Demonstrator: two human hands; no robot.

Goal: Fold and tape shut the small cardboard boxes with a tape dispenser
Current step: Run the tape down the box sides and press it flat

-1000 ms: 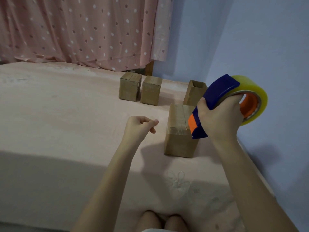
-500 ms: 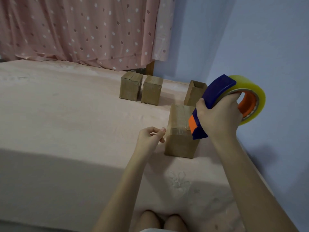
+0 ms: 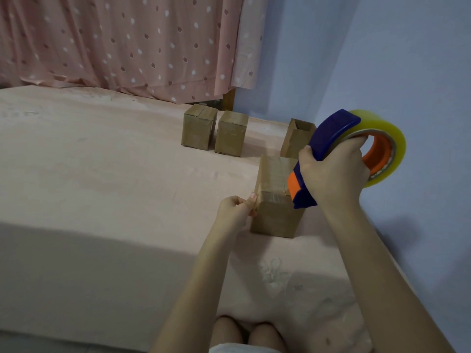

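A small closed cardboard box [image 3: 276,200] stands on the pink bed surface, with clear tape across its top. My right hand [image 3: 334,177] grips a blue and orange tape dispenser [image 3: 331,138] with a yellowish tape roll [image 3: 382,138], held over the box's right top edge. My left hand [image 3: 235,207] pinches at the box's left top corner, thumb and fingers closed on what looks like a tape end. Two taped boxes [image 3: 198,129] [image 3: 230,136] stand side by side farther back. An open-topped box [image 3: 295,138] stands behind the near box.
A blue wall [image 3: 407,59] runs close along the right. Pink dotted curtains [image 3: 127,42] hang at the back. The pink bed surface [image 3: 102,187] stretches wide to the left. My knees [image 3: 244,332] show at the bottom edge.
My left hand has moved right from open space to the left top corner of the near box and pinched there. The right hand with the dispenser has stayed nearly in place.
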